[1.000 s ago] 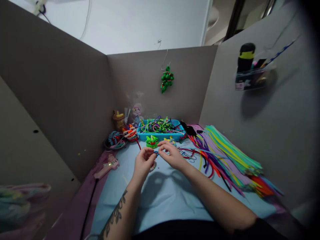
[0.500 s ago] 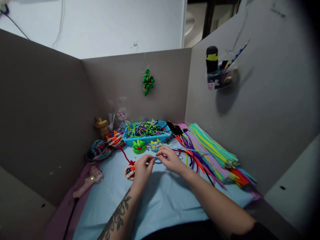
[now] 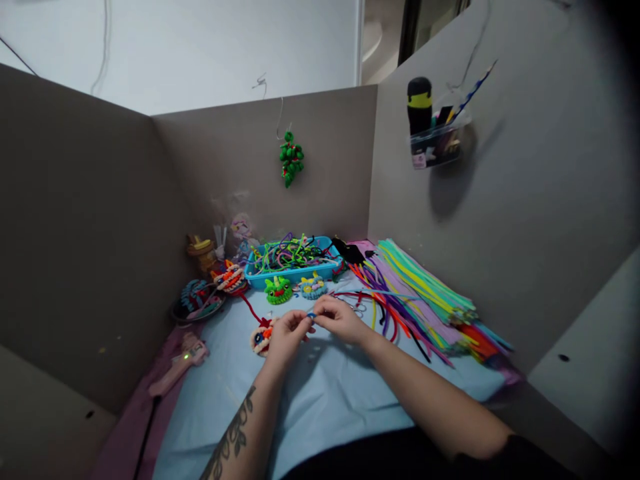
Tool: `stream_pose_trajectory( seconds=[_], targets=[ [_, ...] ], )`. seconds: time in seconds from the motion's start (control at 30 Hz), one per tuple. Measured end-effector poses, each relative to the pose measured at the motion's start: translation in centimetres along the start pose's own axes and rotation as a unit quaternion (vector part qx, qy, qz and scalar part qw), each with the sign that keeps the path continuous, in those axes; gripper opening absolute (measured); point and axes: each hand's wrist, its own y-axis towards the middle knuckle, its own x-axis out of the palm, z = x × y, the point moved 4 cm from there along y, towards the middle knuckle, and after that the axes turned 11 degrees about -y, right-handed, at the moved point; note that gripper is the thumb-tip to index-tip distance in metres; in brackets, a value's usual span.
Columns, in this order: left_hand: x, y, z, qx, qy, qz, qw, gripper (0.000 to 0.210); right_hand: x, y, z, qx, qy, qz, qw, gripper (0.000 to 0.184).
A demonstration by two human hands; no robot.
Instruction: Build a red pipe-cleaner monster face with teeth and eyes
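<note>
Between my two hands is a short piece of blue pipe cleaner (image 3: 312, 315), mostly covered by the fingers. My left hand (image 3: 290, 335) pinches one side of it, thumb against fingertips. From the other side my right hand (image 3: 341, 320) pinches it too, so the fingertips almost meet. Just left of my left hand lies a cream, orange and blue pipe-cleaner head (image 3: 260, 339), partly hidden by that hand. Beyond the hands sit a green pipe-cleaner head (image 3: 278, 291) and a light blue and yellow one (image 3: 313, 287).
A blue tray (image 3: 280, 275) of tangled pipe cleaners stands behind. Bundles of straight pipe cleaners (image 3: 425, 287) lie right, near scissors (image 3: 359, 309). At left are a pink glue gun (image 3: 183, 365) with a lit green light and a dark bowl (image 3: 197, 313). Grey panels (image 3: 330, 167) enclose the table.
My hands have drawn closer together, and the blue loop that showed below the fingers is now mostly hidden. The camera view has shifted slightly.
</note>
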Motion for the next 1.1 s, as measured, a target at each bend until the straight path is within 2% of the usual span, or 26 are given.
stream_pose_trajectory(
  seconds=[0.2,0.33,0.57,0.73,0.9,1.1],
  targets=[
    [-0.1,-0.1,-0.1,0.005,-0.028,-0.011,1.0,0.028,0.1,0.1,0.0,-0.003,0.026,-0.019,0.999,0.015],
    [-0.2,-0.1,-0.3,0.015,-0.024,-0.008,1.0,0.026,0.3,-0.1,-0.4,-0.011,0.005,-0.003,1.0,0.013],
    [-0.3,-0.7,0.6,0.094,0.105,0.023,0.99,0.019,0.5,-0.6,-0.8,-0.058,-0.122,0.011,0.991,0.011],
    [-0.2,-0.6,0.3,0.074,0.096,0.016,0.992,0.019,0.7,-1.1,-1.2,-0.098,-0.256,0.054,0.96,0.009],
    [-0.3,-0.6,0.3,0.107,0.137,0.026,0.985,0.018,1.1,-1.3,-1.7,-0.144,-0.369,0.061,0.916,0.015],
    [-0.1,-0.7,0.2,0.165,0.203,0.024,0.965,0.012,1.8,-1.0,-1.0,-0.122,-0.429,0.055,0.893,0.013]
  ],
)
